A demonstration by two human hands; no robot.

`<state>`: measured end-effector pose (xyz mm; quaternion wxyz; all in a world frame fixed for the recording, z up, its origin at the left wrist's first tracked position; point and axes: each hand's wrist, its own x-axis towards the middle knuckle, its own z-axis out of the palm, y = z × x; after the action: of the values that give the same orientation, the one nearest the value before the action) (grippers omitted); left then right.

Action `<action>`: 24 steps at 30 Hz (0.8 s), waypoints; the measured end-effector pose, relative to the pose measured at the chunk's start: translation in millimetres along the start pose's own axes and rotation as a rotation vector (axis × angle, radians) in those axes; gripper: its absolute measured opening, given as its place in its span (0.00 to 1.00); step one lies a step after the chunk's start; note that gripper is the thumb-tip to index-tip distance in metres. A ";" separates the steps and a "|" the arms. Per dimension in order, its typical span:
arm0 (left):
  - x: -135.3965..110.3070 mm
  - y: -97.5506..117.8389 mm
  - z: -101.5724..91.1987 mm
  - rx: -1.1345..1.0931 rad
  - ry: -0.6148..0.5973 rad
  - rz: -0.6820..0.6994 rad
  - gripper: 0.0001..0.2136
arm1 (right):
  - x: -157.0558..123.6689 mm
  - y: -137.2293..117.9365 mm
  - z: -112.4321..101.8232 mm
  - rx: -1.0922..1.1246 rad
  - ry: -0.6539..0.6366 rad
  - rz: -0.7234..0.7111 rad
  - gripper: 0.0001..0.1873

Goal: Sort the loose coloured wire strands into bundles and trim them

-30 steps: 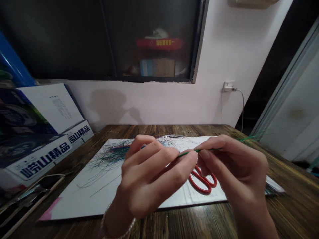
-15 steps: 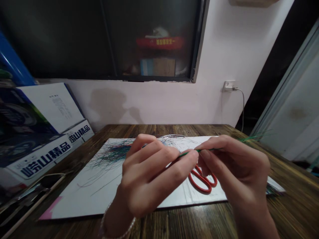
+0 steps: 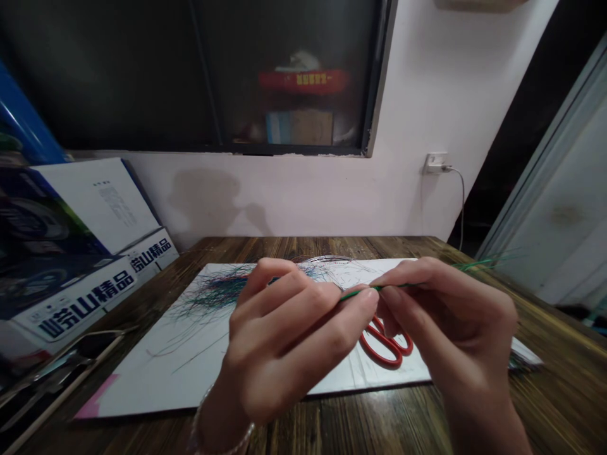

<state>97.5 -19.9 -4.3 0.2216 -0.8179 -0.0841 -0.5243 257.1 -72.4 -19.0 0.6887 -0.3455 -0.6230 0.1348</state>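
As both hands meet over the board, I note the green bundle held above its surface between them. Left hand: grip clamped on the bundle, digits pressed together, tips pointing toward the right hand; a short green length shows between its digits. Right hand: grip also clamped, thumb and forefinger pinching the bundle just beside the left tips. Bundle therefore passes through both grips; its free ends fan out beyond the right hand, loose in the air. How far it runs inside the left hand I cannot tell.

Under the hands, scissors lie on the board, red handles toward the near edge; the blades are hidden from me. Heap of loose strands, mostly dark green with some red and blue, spread over the board's far left part, behind the left hand. More strands, dark and partly covered, at the board's right end, near the right wrist. Bracelet round the left wrist. Board rests on a wooden table. Lettered box stands to the left, well apart from both hands.
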 end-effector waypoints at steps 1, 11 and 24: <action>0.1 -0.1 -0.4 0.005 0.001 0.004 0.11 | -0.1 0.0 -0.1 -0.001 0.001 0.000 0.08; -1.3 0.9 0.2 -0.063 0.004 -0.043 0.09 | 0.2 -0.4 1.0 -0.023 0.008 -0.019 0.08; 4.4 -1.3 18.3 -0.220 0.218 -0.078 0.10 | -2.3 4.6 0.2 -0.117 0.022 -0.116 0.12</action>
<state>113.9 -10.9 -6.5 0.1177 -0.7716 -0.0333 -0.6243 257.6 -70.4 -23.7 0.6809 -0.3497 -0.6412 0.0541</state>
